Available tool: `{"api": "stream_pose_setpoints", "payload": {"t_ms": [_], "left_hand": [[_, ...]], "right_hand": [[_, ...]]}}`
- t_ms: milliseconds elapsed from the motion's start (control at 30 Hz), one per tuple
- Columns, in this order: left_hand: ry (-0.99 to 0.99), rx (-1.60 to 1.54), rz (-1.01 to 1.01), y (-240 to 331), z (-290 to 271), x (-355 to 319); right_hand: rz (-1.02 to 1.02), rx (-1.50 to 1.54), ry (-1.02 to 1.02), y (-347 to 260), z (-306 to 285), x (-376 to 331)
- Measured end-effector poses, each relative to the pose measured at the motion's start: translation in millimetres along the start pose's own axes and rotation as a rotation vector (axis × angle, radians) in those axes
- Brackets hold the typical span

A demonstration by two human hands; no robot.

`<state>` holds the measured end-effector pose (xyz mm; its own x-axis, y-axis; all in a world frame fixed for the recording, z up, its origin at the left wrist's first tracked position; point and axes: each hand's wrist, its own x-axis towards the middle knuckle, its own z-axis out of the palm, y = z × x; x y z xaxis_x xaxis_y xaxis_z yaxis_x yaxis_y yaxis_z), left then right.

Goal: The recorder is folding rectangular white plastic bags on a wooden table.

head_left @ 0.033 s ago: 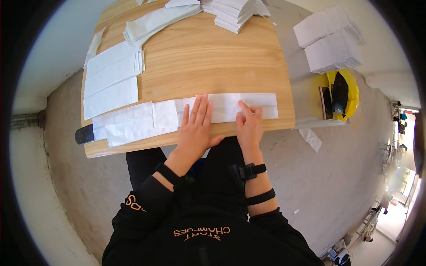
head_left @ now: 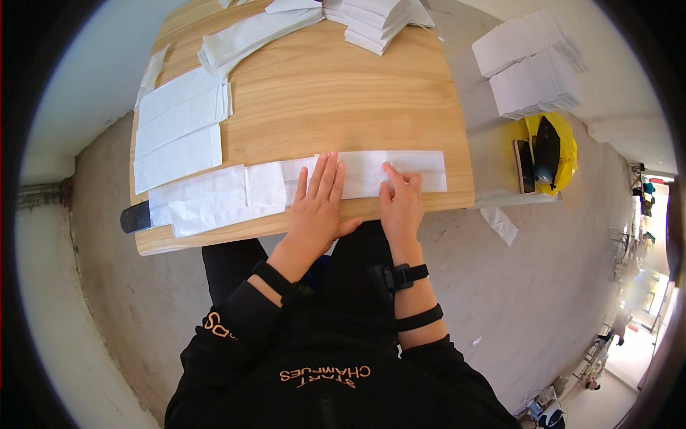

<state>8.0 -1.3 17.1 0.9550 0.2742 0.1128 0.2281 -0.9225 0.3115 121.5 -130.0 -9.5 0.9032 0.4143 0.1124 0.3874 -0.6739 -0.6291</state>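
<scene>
A long row of overlapping white paper sleeves (head_left: 266,189) lies along the near edge of the wooden table. My left hand (head_left: 316,207) rests flat on the row near its middle, fingers stretched out and a little spread, thumb at the table edge. On the right part of the row, a flat white sheet (head_left: 364,171) shows a crosswise crease or overlap. My right hand (head_left: 402,207) is mostly closed there, its index finger pointing onto the sheet and the other fingers curled. Nothing shows in its grip.
Flat white sleeves (head_left: 179,146) lie at the table's left, with a bundle of long white strips (head_left: 261,41) behind. Folded white stacks (head_left: 379,25) sit at the back. At right are white stacks (head_left: 536,82), a phone (head_left: 524,166) and a yellow bag (head_left: 569,154). A dark object (head_left: 135,217) lies at the left corner.
My left hand has shifted very slightly to the right on the paper row. My right hand and the other things look the same.
</scene>
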Motion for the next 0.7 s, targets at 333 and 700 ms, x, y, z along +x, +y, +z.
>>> {"api": "stream_pose_setpoints", "payload": {"t_ms": [333,700], "left_hand": [[-0.071,0.004,-0.062,-7.8,21.6,-2.9],[-0.026,0.006,-0.030,-9.7,21.5,-4.0]], "right_hand": [[0.121,0.069,-0.008,2.2,-18.5,7.8],[0.451,-0.155,0.027,52.2,-54.7,44.4]]}}
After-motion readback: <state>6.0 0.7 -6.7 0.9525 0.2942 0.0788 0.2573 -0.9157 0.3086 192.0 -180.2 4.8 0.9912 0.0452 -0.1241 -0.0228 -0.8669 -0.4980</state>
